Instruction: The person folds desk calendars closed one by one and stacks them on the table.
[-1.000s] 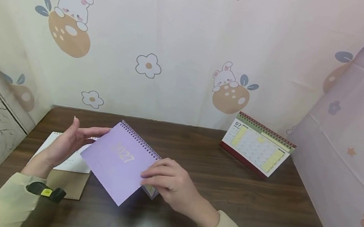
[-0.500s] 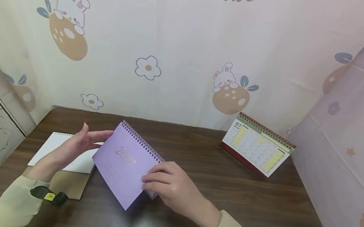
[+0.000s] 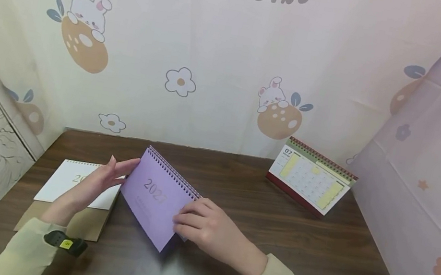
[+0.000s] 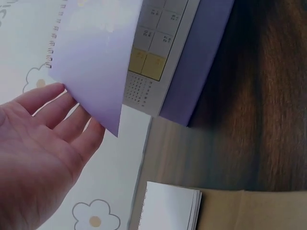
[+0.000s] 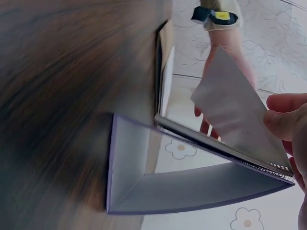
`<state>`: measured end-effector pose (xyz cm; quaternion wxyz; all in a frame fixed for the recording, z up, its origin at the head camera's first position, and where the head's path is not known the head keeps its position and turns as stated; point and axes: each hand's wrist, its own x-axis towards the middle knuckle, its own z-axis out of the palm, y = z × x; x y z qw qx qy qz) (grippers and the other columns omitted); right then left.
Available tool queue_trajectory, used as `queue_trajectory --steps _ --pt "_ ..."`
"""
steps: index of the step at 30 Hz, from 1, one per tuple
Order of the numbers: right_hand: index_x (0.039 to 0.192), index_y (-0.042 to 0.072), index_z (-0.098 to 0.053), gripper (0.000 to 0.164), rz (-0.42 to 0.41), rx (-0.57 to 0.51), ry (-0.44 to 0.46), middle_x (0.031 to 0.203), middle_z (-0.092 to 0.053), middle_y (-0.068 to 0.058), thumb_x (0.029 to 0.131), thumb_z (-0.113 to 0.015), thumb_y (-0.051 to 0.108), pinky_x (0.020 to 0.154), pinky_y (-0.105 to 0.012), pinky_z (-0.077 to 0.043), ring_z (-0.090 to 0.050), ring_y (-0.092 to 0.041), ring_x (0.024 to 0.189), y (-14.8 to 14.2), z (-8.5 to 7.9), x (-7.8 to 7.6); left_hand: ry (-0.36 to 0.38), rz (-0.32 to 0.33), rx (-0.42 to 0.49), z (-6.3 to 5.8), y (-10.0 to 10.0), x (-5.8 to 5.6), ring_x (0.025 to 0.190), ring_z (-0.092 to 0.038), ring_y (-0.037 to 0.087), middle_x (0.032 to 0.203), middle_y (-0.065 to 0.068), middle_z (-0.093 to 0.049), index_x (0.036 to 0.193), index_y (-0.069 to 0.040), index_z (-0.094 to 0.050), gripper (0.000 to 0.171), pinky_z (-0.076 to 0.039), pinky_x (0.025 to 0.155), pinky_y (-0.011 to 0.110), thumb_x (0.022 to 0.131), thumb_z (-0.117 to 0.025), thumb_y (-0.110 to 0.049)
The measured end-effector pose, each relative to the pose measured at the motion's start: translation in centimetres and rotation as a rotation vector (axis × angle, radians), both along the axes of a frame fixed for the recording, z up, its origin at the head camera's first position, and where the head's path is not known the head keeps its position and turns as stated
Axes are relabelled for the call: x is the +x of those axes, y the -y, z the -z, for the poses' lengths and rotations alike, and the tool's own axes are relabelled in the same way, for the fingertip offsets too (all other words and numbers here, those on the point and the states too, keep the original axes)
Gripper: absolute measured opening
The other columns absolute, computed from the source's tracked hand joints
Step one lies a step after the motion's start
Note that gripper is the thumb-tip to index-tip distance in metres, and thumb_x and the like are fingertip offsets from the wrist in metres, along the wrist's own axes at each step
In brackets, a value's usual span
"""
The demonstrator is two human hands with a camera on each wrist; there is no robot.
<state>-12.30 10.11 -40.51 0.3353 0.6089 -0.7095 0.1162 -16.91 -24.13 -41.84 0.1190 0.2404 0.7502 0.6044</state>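
A purple spiral-bound desk calendar marked 2027 stands tilted mid-left on the table. Its front cover is lifted away from a printed page with yellow boxes. My right hand pinches the cover's right edge; in the right wrist view the thumb presses on the raised cover. The straight fingers of my left hand touch the cover's opposite edge, palm facing it. In the right wrist view, the calendar's folded purple stand shows its grey inside.
A white-paged calendar on a brown base lies beneath my left forearm. Another desk calendar, with a red base and showing 07, stands at the back right. A printed curtain hangs behind the wooden table.
The lifted cover has swung down and right, closer to the calendar's pages. My left hand has moved right along with it; my right hand keeps its pinch and shifts only slightly.
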Motion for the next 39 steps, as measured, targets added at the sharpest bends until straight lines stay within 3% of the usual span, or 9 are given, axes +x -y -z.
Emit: queue_trajectory --steps 6,14,23,30,33,39 --pt "0.098 0.013 -0.077 0.011 0.036 0.055 -0.058 0.106 -0.073 0.003 0.093 -0.068 0.009 0.093 -0.035 -0.048 -0.062 -0.017 0.104 -0.1 0.2 0.0 -0.009 -0.012 -0.008 0.4 -0.6 0.0 0.147 -0.021 0.035 0.160 0.018 -0.027 0.156 -0.002 -0.028 0.066 -0.032 0.109 0.022 0.109 -0.006 -0.043" --pt "0.096 0.014 -0.076 0.011 0.023 0.058 -0.065 0.105 -0.073 0.003 0.093 -0.067 0.008 0.093 -0.037 -0.047 -0.062 -0.018 0.103 -0.2 0.7 -0.2 -0.009 -0.018 0.006 0.9 -1.3 0.2 0.149 -0.014 0.036 0.163 0.017 -0.020 0.157 -0.003 -0.022 0.065 -0.029 0.109 0.020 0.108 -0.005 -0.042" --pt "0.095 0.016 -0.076 0.025 0.057 0.108 -0.072 0.101 -0.072 0.005 0.100 -0.053 0.007 0.100 -0.039 -0.044 -0.062 -0.016 0.102 -0.4 0.9 0.0 0.014 -0.025 0.039 1.3 -2.1 -0.3 0.149 -0.012 0.036 0.163 0.018 -0.016 0.158 -0.002 -0.017 0.067 -0.028 0.109 0.017 0.108 -0.003 -0.044" --pt "0.093 0.019 -0.076 0.024 0.082 0.151 -0.053 0.100 -0.072 0.006 0.100 -0.055 0.010 0.105 -0.042 -0.041 -0.062 -0.013 0.102 -0.5 1.1 0.4 0.038 -0.030 0.068 1.4 -2.4 -0.4 0.149 -0.009 0.038 0.163 0.020 -0.013 0.158 0.000 -0.014 0.070 -0.027 0.109 0.015 0.107 -0.003 -0.047" --pt "0.092 0.019 -0.076 0.024 0.079 0.148 -0.048 0.099 -0.071 0.006 0.100 -0.055 0.009 0.106 -0.044 -0.039 -0.061 -0.013 0.103 -0.5 1.2 0.4 0.056 -0.037 0.075 1.4 -2.5 -0.5 0.149 -0.009 0.037 0.164 0.020 -0.012 0.157 0.002 -0.012 0.072 -0.025 0.114 0.024 0.107 -0.004 -0.049" --pt "0.093 0.018 -0.075 0.028 0.062 0.102 -0.019 0.099 -0.071 0.006 0.100 -0.050 0.006 0.107 -0.047 -0.038 -0.061 -0.014 0.104 -0.3 1.5 0.4 0.082 -0.043 0.083 1.7 -2.5 -0.6 0.148 -0.012 0.041 0.163 0.023 -0.014 0.157 0.003 -0.012 0.074 -0.008 0.117 0.056 0.106 -0.004 -0.050"
